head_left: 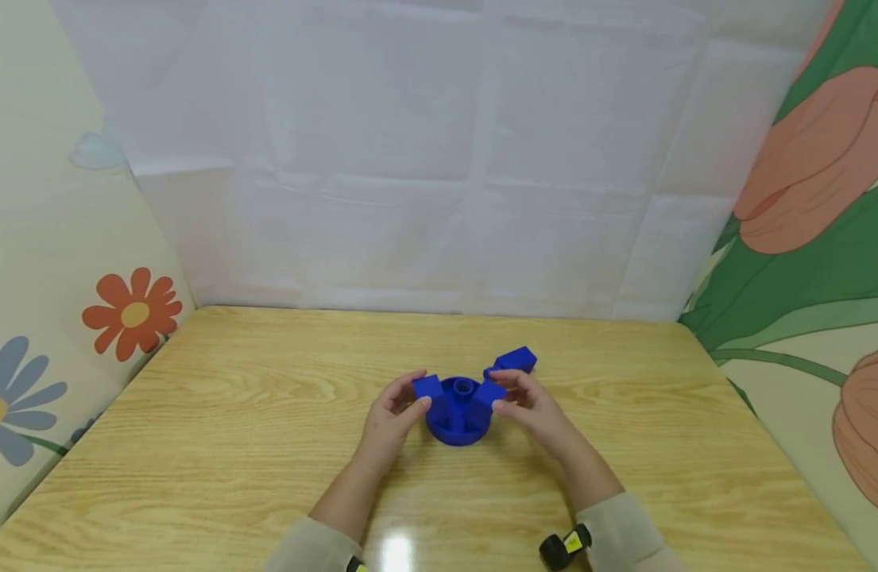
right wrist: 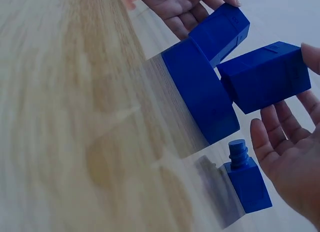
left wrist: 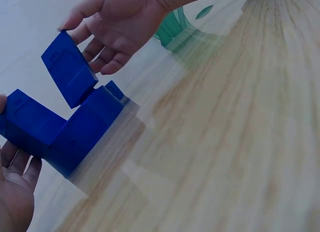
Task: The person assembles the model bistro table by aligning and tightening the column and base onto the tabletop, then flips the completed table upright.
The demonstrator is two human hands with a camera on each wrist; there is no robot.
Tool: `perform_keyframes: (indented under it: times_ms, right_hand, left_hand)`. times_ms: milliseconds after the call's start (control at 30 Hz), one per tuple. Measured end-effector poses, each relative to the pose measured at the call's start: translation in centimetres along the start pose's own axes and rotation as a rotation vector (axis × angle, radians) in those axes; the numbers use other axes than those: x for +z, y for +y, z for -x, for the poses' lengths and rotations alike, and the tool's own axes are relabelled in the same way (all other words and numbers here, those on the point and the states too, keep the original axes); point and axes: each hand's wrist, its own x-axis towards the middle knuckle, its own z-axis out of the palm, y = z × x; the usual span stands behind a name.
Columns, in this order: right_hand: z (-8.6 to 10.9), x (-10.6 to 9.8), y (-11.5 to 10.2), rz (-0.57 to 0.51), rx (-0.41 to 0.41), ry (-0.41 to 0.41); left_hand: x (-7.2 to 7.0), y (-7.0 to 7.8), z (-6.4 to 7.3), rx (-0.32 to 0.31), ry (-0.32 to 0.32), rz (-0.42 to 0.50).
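A round blue base (head_left: 458, 435) with a low wall and a hollow central post stands on the wooden table between both hands. At its left side my left hand (head_left: 383, 433) pinches a blue rectangular block (head_left: 427, 387) between thumb and fingers. That block (left wrist: 31, 121) leans outward, its lower end inside the base wall (left wrist: 92, 126). My right hand (head_left: 547, 415) pinches a second, similar block (head_left: 490, 394) by its outer end. The inner end of this block (right wrist: 267, 77) is right at the base's rim, the block tilted up toward the hand.
Behind the right hand, a blue block with a ridged, screw-like stem (right wrist: 248, 187) lies on the table (head_left: 267, 381). A white cloth (head_left: 439, 159) hangs along the far edge. Flower-patterned panels (head_left: 803, 318) flank both sides. A black strap device (head_left: 566, 548) is at the right sleeve.
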Motion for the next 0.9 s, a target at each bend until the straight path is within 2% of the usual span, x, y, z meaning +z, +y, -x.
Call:
perform_keyframes:
  times_ms: [400,733,900]
  right_hand:
    - [-0.6,0.8,-0.5,0.042,-0.037,-0.044]
    - [-0.8,1.1,-0.5,-0.007,0.011,-0.018]
    - [-0.6,0.8,-0.4,-0.033,0.010,-0.059]
  left_hand:
    - [0.0,0.0,0.0,-0.004,0.002,0.001]
    - [0.0,0.0,-0.1,0.000,0.001,-0.006]
    - [0.1,0.1,0.0,-0.005,0.001,-0.009]
